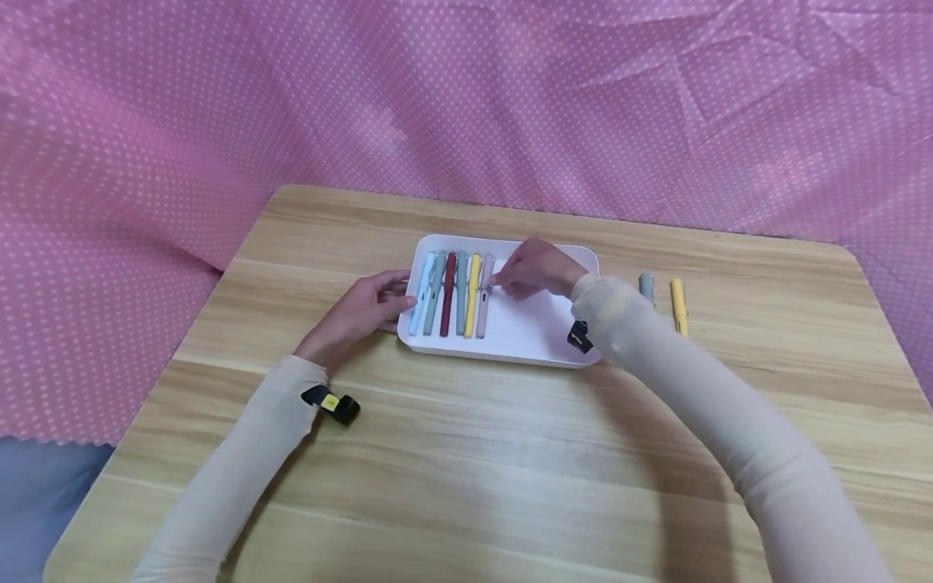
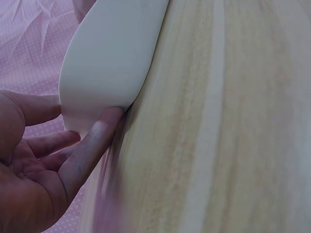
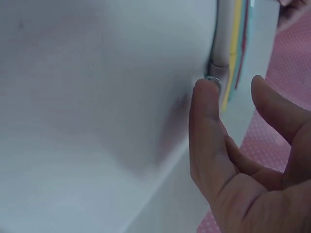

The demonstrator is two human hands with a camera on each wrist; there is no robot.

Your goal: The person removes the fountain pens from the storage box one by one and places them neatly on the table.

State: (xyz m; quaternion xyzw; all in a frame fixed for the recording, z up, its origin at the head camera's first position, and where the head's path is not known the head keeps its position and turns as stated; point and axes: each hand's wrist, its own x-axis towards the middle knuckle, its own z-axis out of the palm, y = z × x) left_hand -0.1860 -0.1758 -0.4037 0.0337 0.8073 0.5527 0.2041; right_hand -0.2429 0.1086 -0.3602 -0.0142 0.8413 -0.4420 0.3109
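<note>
A white tray (image 1: 525, 332) holds a row of capped pens: light blue (image 1: 419, 312), grey-green (image 1: 434, 295), dark red (image 1: 448, 300), a second grey-green (image 1: 462, 304), yellow (image 1: 472, 300) and lilac (image 1: 483, 316). My left hand (image 1: 360, 308) grips the tray's left end, thumb at the rim and fingers along the outer wall, as the left wrist view shows. Over the tray, my right hand (image 1: 539, 269) touches the lilac pen near its clip with the index fingertip. In the right wrist view the thumb (image 3: 277, 109) stands apart from that finger.
Right of the tray, a blue-grey pen (image 1: 646, 286) and another yellow pen (image 1: 679, 304) lie on the wooden table (image 1: 466, 453). My right sleeve partly overlaps them. A pink dotted cloth (image 1: 466, 105) hangs behind the table. Each wrist carries a small black camera.
</note>
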